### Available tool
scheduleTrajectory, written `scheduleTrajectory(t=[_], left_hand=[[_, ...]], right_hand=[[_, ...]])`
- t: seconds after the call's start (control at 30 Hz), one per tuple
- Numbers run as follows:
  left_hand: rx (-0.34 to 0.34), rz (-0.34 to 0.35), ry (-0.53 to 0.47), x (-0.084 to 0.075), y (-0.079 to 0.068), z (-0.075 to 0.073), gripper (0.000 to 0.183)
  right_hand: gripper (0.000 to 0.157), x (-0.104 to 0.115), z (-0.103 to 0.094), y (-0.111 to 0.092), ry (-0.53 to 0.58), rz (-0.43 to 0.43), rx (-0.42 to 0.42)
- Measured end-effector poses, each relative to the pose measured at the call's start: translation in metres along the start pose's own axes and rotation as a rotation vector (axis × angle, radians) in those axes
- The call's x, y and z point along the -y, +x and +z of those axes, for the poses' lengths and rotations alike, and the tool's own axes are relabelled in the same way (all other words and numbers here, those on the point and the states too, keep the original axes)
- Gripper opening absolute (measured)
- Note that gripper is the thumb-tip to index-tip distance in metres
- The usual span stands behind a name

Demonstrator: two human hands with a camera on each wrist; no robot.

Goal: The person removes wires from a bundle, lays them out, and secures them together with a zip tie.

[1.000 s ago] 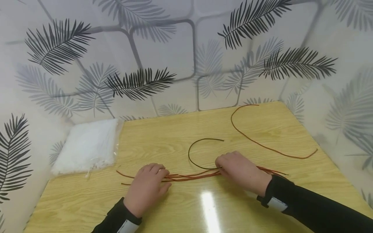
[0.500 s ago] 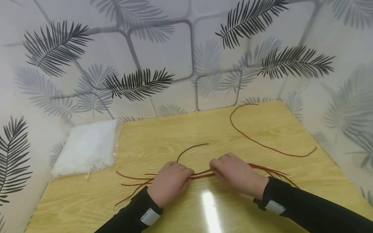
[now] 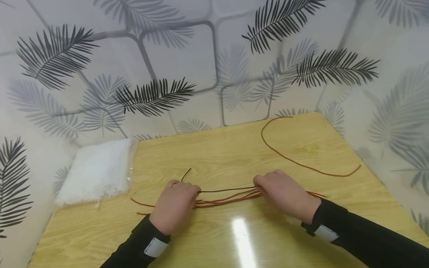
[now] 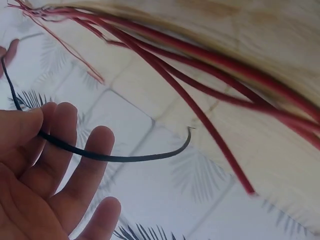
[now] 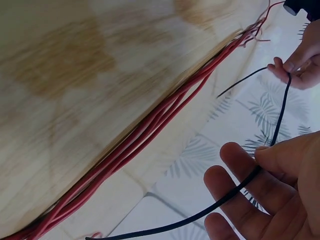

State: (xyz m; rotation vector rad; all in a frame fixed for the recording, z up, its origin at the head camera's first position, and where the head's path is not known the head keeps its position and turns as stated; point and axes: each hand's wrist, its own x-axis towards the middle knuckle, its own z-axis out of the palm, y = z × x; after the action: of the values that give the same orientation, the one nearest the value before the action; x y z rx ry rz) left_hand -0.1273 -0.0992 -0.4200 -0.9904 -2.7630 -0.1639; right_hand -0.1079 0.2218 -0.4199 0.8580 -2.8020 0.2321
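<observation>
A black wire (image 3: pixel 228 190) stretches between the two hands, a little above the table. The left hand (image 3: pixel 175 204) pinches it between thumb and forefinger near its left end, and the free tip curves out past the fingers in the left wrist view. The right hand (image 3: pixel 285 193) pinches the same wire between thumb and index finger, with the other end trailing across its fingers (image 5: pixel 230 200). Beneath the hands lies a loose bundle of several red wires (image 3: pixel 224 202), running left to right along the table. The hands cover parts of this bundle in the head view.
A single red wire (image 3: pixel 301 163) lies curved at the back right of the wooden table (image 3: pixel 201 156). At the back left sits a clear plastic bag (image 3: pixel 95 171) with white contents. A patterned wall (image 3: pixel 187 59) borders the table behind.
The left hand first moved right to the black wire, then back left with it. The right hand has shifted slightly right. The wire is now drawn nearly straight and off the red bundle.
</observation>
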Motion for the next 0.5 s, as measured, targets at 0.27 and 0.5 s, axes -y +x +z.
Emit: scheduleTrajectory(t=[0.27, 0.5], left_hand=[[0.006, -0.028, 0.062, 0.022, -0.016, -0.004, 0.025], [0.042, -0.049, 0.074, 0.031, -0.027, -0.001, 0.029]], right_hand=[[0.014, -0.018, -0.002, -0.014, -0.013, 0.056, 0.046], [0.013, -0.029, 0.002, -0.023, -0.007, 0.080, 0.080]])
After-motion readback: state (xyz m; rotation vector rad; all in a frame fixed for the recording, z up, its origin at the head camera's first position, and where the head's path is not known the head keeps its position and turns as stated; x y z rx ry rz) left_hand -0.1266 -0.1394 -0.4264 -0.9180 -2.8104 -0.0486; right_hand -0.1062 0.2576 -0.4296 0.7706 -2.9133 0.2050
